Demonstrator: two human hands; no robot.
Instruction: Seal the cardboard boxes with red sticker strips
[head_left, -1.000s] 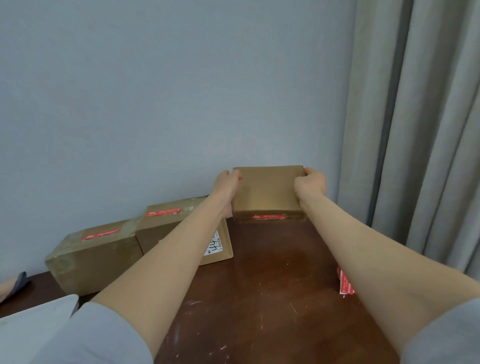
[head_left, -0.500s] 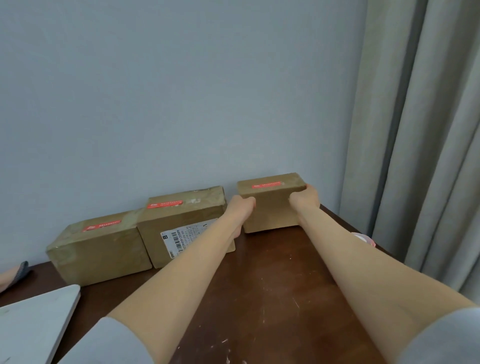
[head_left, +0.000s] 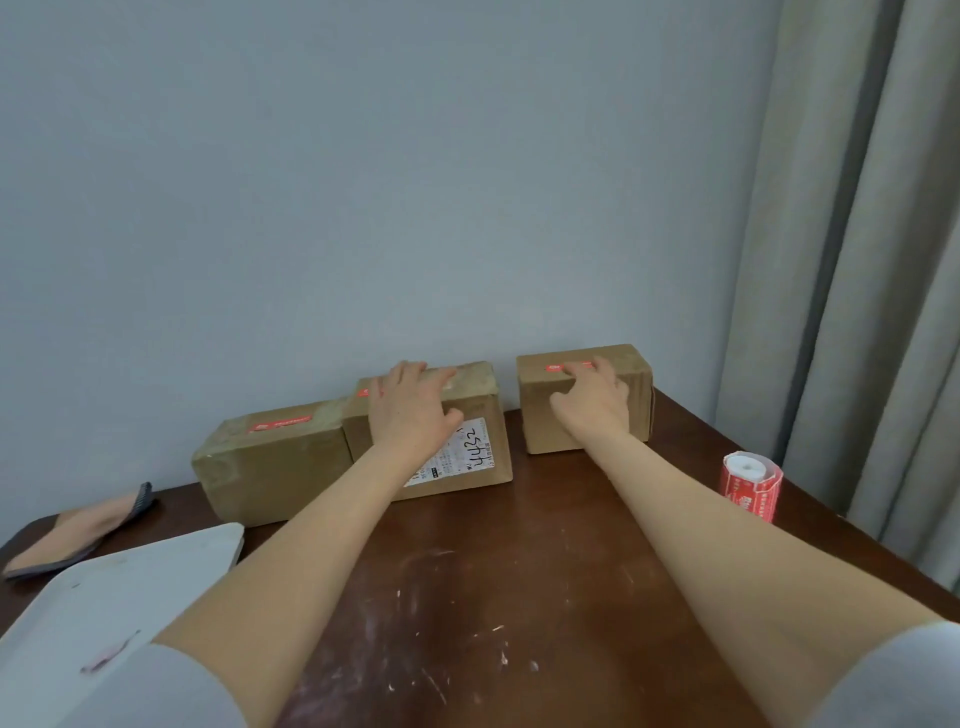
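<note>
Fingers: those of the left hand (head_left: 410, 410) lie spread and flat over the top front edge of the middle brown cardboard box (head_left: 470, 415), gripping nothing; those of the right hand (head_left: 592, 400) are loosely curled over the top of the small brown cardboard box (head_left: 639, 395), fingertips on its red sticker strip (head_left: 556, 368), not closed around it.
Boxes: three in a row against the grey wall (head_left: 363, 182); the left brown cardboard box (head_left: 270, 462) touches the middle one, the small one stands just apart.
Strips: one red strip on each box top.
Roll: red-and-white sticker roll (head_left: 750, 484) upright near the right table edge.
Table: dark scratched wooden tabletop (head_left: 519, 571).
Curtain: grey drape (head_left: 857, 260) at right.
</note>
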